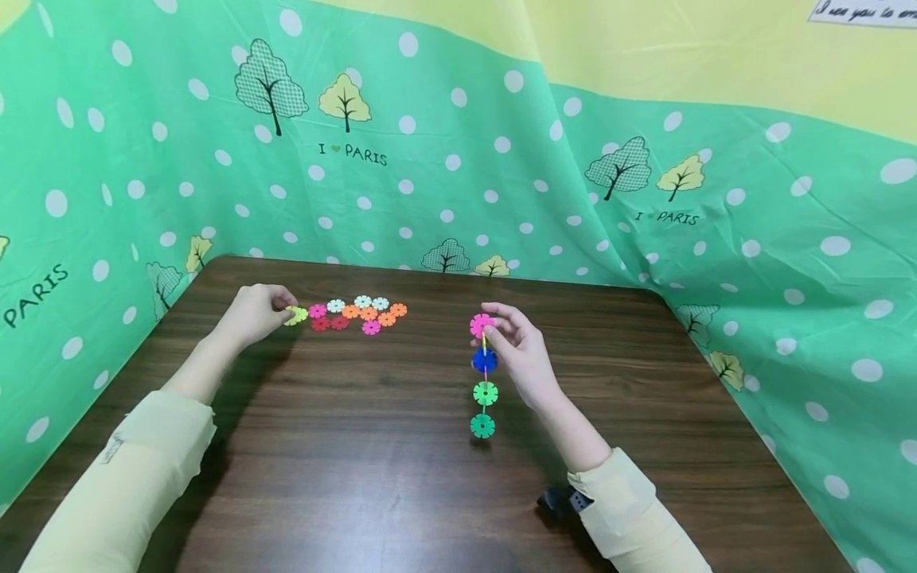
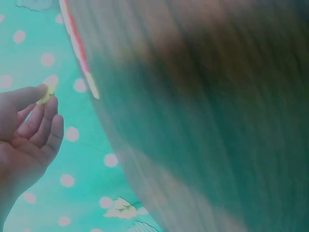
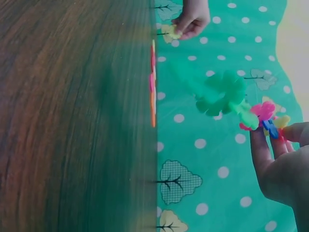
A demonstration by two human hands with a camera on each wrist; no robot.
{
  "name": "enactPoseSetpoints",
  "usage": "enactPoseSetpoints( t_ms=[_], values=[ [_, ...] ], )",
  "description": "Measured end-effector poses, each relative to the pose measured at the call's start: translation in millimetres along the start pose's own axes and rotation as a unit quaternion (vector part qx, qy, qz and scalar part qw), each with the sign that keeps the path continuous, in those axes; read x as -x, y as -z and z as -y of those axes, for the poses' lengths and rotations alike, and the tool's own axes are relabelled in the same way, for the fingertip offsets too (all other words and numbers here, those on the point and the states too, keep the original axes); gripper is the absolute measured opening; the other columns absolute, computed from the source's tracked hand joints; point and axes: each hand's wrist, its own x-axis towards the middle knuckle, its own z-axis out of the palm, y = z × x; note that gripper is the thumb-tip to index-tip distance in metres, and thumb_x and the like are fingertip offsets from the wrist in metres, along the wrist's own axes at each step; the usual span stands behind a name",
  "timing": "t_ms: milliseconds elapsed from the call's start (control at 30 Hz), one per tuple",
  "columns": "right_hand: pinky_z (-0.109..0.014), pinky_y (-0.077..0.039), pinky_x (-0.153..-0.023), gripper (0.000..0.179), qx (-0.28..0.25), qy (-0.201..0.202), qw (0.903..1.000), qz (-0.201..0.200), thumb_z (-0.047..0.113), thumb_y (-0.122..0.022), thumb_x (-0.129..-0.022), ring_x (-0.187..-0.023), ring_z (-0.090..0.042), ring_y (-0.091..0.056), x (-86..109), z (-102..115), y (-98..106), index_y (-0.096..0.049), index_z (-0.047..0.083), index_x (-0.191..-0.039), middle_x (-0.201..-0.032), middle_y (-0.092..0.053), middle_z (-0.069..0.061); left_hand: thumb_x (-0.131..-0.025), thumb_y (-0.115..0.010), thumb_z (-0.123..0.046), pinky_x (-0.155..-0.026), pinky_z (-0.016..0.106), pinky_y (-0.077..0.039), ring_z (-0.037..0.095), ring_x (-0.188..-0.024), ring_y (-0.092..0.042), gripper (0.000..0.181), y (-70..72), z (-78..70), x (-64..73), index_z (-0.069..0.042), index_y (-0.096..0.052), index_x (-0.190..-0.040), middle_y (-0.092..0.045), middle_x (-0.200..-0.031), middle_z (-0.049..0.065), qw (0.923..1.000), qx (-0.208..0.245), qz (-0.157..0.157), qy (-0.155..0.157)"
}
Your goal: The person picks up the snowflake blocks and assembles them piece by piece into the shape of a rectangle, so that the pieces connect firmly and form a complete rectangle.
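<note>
Between thumb and fingertips, my left hand (image 1: 259,312) pinches a yellow-green notched plastic disc (image 1: 296,316) at the left end of the loose discs. In the left wrist view the same disc (image 2: 47,94) shows at the fingertips. My right hand (image 1: 521,350) grips the upper end of a chain of interlocked discs by its pink disc (image 1: 481,325). Below that hang a blue disc (image 1: 485,360), a light green disc (image 1: 485,393) and a darker green disc (image 1: 483,426), with thin edge-on discs linking them. The right wrist view shows the chain's green disc (image 3: 222,94) close up.
Loose discs in pink, red, white and orange (image 1: 368,313) lie flat at the table's back left. A black object with a metal plug (image 1: 566,503) is by the right sleeve. A green dotted cloth (image 1: 444,159) hangs behind the brown table (image 1: 344,446).
</note>
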Motion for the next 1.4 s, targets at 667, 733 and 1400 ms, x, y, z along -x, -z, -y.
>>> enactPoseSetpoints(
  t_ms=[667, 733, 1400],
  values=[
    [-0.023, -0.053, -0.070, 0.019, 0.068, 0.040, 0.9962, -0.037, 0.011, -0.065, -0.089, -0.078, -0.012, -0.060, -2.0, 2.5, -7.3, -0.064, -0.003, -0.102, -0.087, -0.068, -0.003, -0.086, -0.069, -0.012, -0.058, 0.023, -0.047, 0.020, -0.069, -0.064, 0.010, 7.8, -86.9, 6.5, -0.004, -0.072, -0.091, -0.072, -0.080, 0.011, 0.9876, 0.092, -0.124, -0.027],
    [-0.023, -0.053, -0.068, 0.018, 0.066, 0.044, 0.9963, -0.034, 0.008, -0.065, -0.089, -0.076, -0.013, -0.059, -1.5, 4.9, -8.8, -0.064, -0.004, -0.102, -0.086, -0.067, -0.003, -0.085, -0.070, -0.013, -0.056, 0.020, -0.046, 0.019, -0.068, -0.064, 0.010, 8.2, -95.9, 8.5, -0.005, -0.072, -0.091, -0.072, -0.080, 0.010, 0.9855, 0.107, -0.129, -0.026],
    [-0.032, -0.056, -0.071, 0.011, 0.081, 0.109, 0.9907, -0.011, 0.000, -0.066, -0.085, -0.080, -0.030, -0.066, 7.0, 34.4, -30.9, -0.066, -0.006, -0.095, -0.091, -0.070, -0.021, -0.083, -0.074, -0.019, -0.059, 0.022, -0.054, 0.020, -0.068, -0.067, 0.018, -10.5, -160.5, 30.5, -0.008, -0.070, -0.097, -0.072, -0.083, 0.009, 0.9349, 0.324, -0.144, 0.001]
  ],
)
